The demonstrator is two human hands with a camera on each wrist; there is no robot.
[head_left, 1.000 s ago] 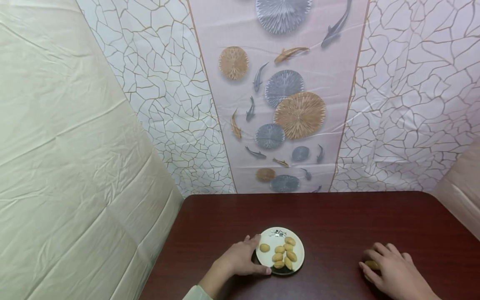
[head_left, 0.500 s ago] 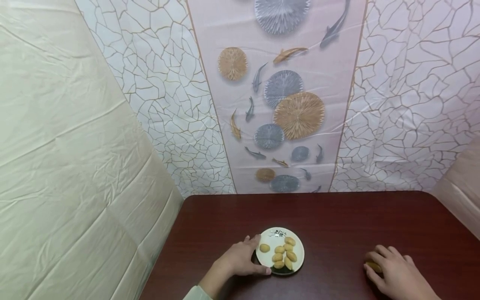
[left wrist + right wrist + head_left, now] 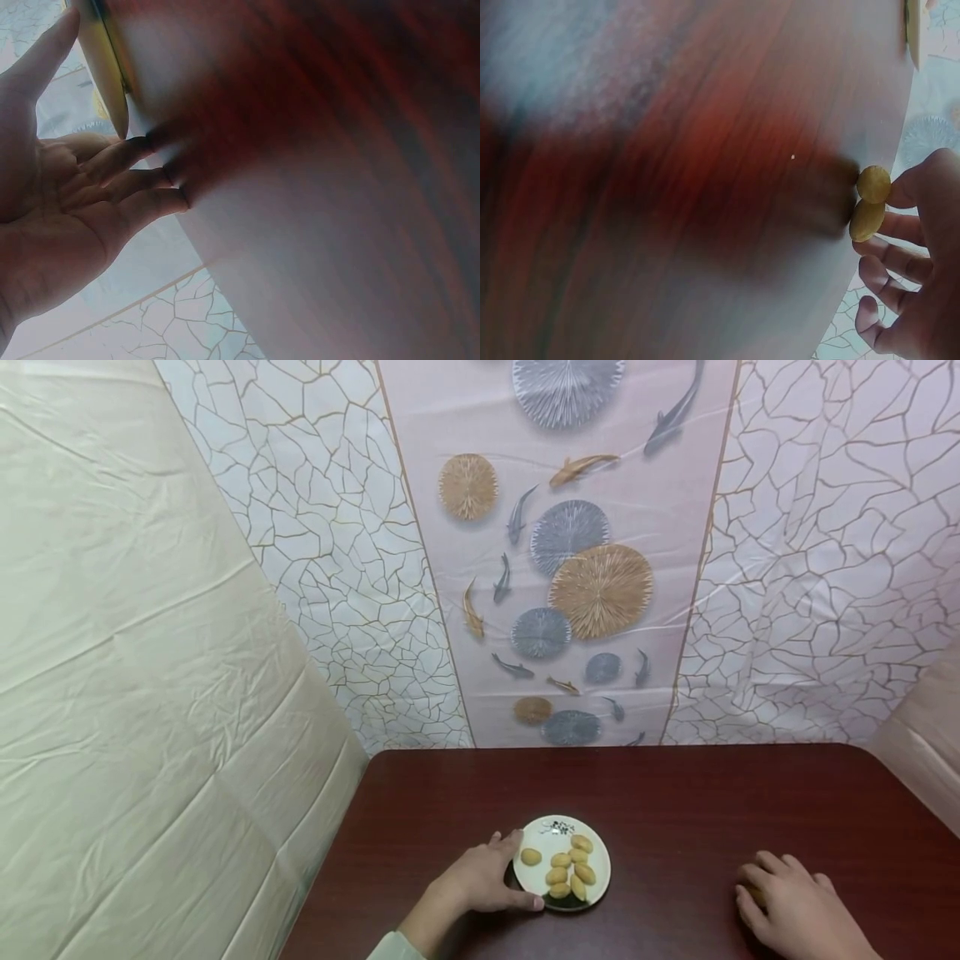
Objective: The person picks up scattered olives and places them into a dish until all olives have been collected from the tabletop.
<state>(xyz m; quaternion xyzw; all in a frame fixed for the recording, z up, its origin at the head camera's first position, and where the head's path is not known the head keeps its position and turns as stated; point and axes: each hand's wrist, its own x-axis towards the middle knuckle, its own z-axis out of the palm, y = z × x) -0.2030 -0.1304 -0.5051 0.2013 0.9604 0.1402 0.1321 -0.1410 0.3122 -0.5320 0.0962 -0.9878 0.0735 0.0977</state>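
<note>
A small round white plate (image 3: 534, 881) with a dark floral print and a dark patch at its front edge carries several small yellow oval fruits (image 3: 584, 872). My left hand (image 3: 480, 878) rests at the plate's left side, its fairly straight thumb and forefinger spread along the rim. To the right, low over the table, my right hand (image 3: 791, 902) holds two yellow fruits between thumb and fingers. In the right wrist view, the rounder fruit (image 3: 874, 184) touches the thumb and the longer fruit (image 3: 867, 220) lies against a finger. From the head view the hand mostly hides them.
Everything is on a dark red-brown wooden table (image 3: 645, 802) with rounded far corners. A patterned cloth (image 3: 375, 568) hangs behind it, and a pale cloth (image 3: 187, 693) borders the left side. In the right wrist view a small white speck (image 3: 793, 157) lies on the tabletop.
My right hand has shifted slightly to the right, and less of the fruit under it shows in the head view. My left hand and the plate have stayed put.
</note>
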